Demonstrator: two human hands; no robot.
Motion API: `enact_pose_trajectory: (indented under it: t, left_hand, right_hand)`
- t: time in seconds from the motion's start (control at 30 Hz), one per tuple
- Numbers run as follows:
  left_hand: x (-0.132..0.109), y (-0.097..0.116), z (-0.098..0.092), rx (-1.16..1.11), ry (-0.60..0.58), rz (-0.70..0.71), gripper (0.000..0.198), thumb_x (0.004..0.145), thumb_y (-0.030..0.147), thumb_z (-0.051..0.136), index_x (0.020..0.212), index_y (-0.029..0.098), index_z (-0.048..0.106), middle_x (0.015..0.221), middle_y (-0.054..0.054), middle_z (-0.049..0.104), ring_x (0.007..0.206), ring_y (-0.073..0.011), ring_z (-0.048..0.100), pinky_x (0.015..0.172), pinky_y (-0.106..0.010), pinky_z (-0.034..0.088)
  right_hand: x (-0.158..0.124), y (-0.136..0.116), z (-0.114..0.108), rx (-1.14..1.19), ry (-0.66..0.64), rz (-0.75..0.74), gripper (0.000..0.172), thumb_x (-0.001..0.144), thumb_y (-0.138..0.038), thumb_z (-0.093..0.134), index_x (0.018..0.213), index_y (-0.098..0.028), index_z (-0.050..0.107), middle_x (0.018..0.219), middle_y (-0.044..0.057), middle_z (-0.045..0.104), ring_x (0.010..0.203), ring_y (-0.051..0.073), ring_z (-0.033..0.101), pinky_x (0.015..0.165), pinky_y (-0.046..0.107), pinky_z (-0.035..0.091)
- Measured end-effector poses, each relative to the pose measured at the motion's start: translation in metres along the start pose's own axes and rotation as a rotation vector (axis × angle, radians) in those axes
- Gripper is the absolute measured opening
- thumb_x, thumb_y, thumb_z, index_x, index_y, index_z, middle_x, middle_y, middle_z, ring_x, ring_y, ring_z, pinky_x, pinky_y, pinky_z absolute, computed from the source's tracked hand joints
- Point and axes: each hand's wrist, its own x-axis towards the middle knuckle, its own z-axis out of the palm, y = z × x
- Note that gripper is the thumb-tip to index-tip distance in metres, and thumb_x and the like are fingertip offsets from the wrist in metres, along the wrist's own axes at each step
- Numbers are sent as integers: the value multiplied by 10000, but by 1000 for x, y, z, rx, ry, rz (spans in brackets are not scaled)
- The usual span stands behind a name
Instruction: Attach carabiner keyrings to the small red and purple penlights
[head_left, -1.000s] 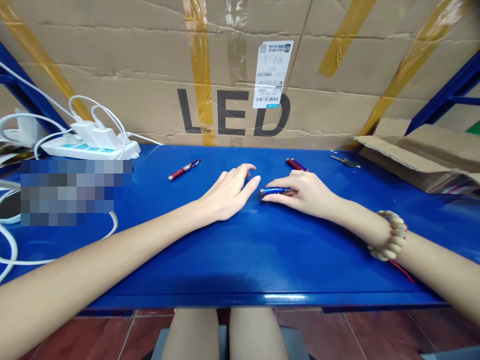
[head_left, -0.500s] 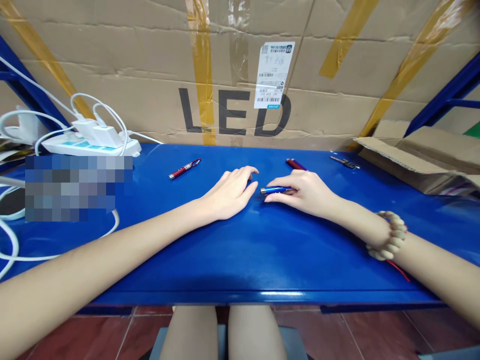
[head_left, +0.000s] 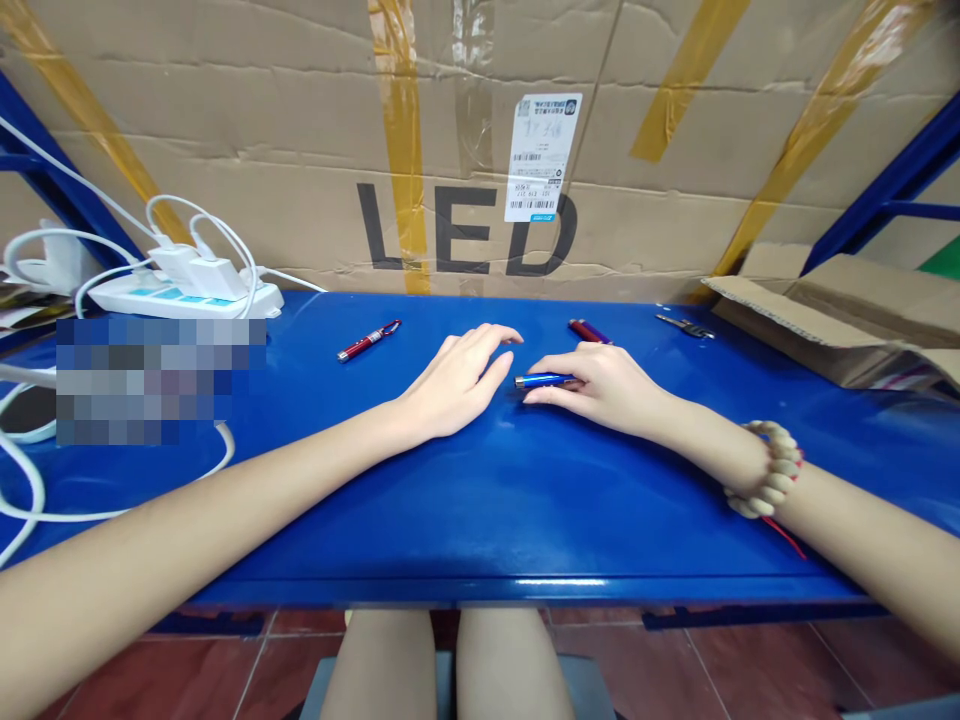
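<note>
My right hand (head_left: pixel 611 385) holds a slim blue metal mini flashlight (head_left: pixel 546 380) between thumb and fingers, just above the blue table (head_left: pixel 480 510). Its silver end points left, toward my left hand (head_left: pixel 469 380), while the other end is hidden in my fingers. My left hand is open and holds nothing, low over the table with its thumb apart from the fingers. A red mini flashlight (head_left: pixel 365 345) with a red clip lies to the left. Behind my right hand lies another red stick-shaped piece (head_left: pixel 589 330), partly covered by the hand.
A key (head_left: pixel 684 326) lies at the back right, near an open cardboard box (head_left: pixel 795 335). On the left are a white power strip (head_left: pixel 184 292) with plugs, looping white cables and a blurred-out patch. A large carton marked LED (head_left: pixel 285 150) stands along the back edge.
The view has shifted slightly. The thumb and fingers of my left hand are a little farther apart. My right hand keeps its hold on the blue mini flashlight.
</note>
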Motion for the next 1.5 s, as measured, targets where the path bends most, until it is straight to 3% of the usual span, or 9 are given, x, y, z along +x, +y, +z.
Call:
enact_pose_trajectory:
  t: [0.43,0.6,0.73,0.83,0.97,1.03,1.13,1.37,1.5]
  left_hand:
    - [-1,3,-4,-113,38,-50,394,955,359,151,1147,226,468,1212,-6,529,1163,-160,453,1011,-332,318]
    - [1,1,-1,-35,42,-100,375,944,375,199,1129,214,483,1171,-23,552,1126,-174,466,1003,-368,320]
    - [3,-7,3,68,-15,-197,299,916,280,285,1065,213,535,1178,-21,569,1127,-206,456,998,-422,311]
    - [3,-14,6,112,-46,-296,323,894,210,287,1109,214,528,1215,-39,559,1151,-230,444,991,-447,315]
    - [2,-13,6,271,-60,-377,395,892,217,274,1247,156,437,1307,-112,483,1247,-317,349,995,-518,278]
    - [1,-10,5,387,-41,-391,433,891,280,307,1288,131,394,1363,-143,415,1306,-371,243,1010,-554,231]
    - [-1,-7,1,580,33,-407,488,882,363,351,1302,116,376,1381,-185,373,1329,-415,166,1018,-583,174]
    - [-1,-14,-5,755,10,-660,452,898,370,310,1203,71,456,1176,-263,536,1093,-437,488,898,-615,243]
    - [1,-17,-7,785,-12,-732,458,887,418,305,1091,74,527,1057,-243,596,1002,-429,539,854,-608,264]
  right_hand:
    - [-1,-1,0,17,-2,21,357,865,-475,461,1036,-235,662,840,21,714,668,162,613,651,254,413]
    - [-1,0,1,-1,-5,64,360,875,-469,440,1048,-232,648,875,25,713,715,180,635,660,268,436]
    - [-1,-1,2,17,-15,82,365,924,-392,348,1189,-230,539,1126,43,645,951,201,620,750,291,457]
    - [-1,-1,2,28,-54,135,371,927,-349,330,1266,-237,433,1102,47,640,905,194,627,711,298,464]
    - [-2,3,2,-34,-80,197,212,891,-299,390,1053,-225,506,927,24,644,685,156,599,570,259,414]
    - [-3,7,3,-91,-77,194,140,872,-262,409,931,-222,530,913,22,624,660,144,572,546,249,387]
    - [-3,9,4,-148,-84,233,141,855,-234,423,913,-227,551,944,27,601,682,145,565,543,249,381]
    - [-5,14,7,-257,-91,349,268,860,-231,401,1030,-223,608,1061,100,555,930,242,559,687,348,462]
    - [-8,22,12,-322,-68,357,339,860,-327,403,1064,-188,635,1070,142,542,977,287,527,747,424,465]
